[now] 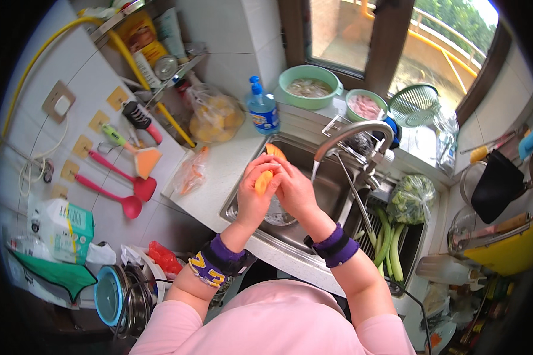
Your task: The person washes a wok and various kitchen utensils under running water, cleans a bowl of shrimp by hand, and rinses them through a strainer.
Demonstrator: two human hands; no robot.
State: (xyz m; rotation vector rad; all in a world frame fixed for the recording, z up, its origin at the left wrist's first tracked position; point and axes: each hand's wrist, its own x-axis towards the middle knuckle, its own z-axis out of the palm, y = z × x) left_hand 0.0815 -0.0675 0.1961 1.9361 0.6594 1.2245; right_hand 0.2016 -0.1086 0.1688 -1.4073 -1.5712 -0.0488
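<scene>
Over the left part of the stainless steel sink (333,197), my left hand (254,188) is closed around a peeled carrot (263,183), one end of which shows below the fingers. My right hand (294,184) presses against the left one, its fingers also on the carrot. Another orange carrot part (275,151) sticks out beyond the fingertips; whether it is the same piece is hidden by the hands. Water runs from the curved faucet (355,128) to the right of both hands. A clear plastic bag with orange scraps (191,173) lies on the counter to the left.
A blue soap pump bottle (263,111) stands behind the sink. Green bowls (311,104) with food and a green colander (414,105) sit by the window. Long green vegetables (384,248) and bagged greens (411,195) lie at the right. Pink ladles (131,206) hang on the left wall.
</scene>
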